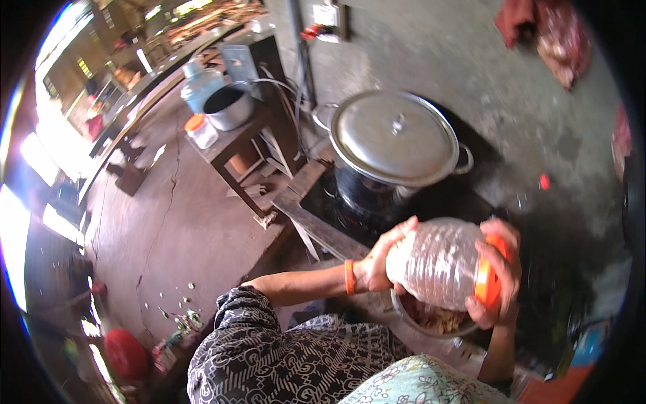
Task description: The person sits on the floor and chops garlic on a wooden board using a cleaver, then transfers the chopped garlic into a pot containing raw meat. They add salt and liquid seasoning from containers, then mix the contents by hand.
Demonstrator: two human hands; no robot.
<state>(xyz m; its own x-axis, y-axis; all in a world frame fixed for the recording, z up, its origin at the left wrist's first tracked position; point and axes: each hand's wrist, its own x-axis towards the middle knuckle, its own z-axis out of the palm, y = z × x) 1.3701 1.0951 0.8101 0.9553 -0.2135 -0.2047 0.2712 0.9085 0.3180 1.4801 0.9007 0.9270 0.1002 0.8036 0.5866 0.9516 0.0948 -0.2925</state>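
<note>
A ribbed clear plastic jar with pale contents lies on its side in the air between my two hands. My left hand is wrapped round its base end. At the other end my right hand grips the orange screw lid, which sits on the jar. Below the jar is a round metal pot with chopped, pale and reddish food in it; the jar hides part of it. An orange band circles my left wrist.
A large lidded steel pot stands on a black cooktop ahead. Left of it, a low wooden table bears a grey pot and a small orange-lidded jar. Scraps litter the floor at left, near a red round object.
</note>
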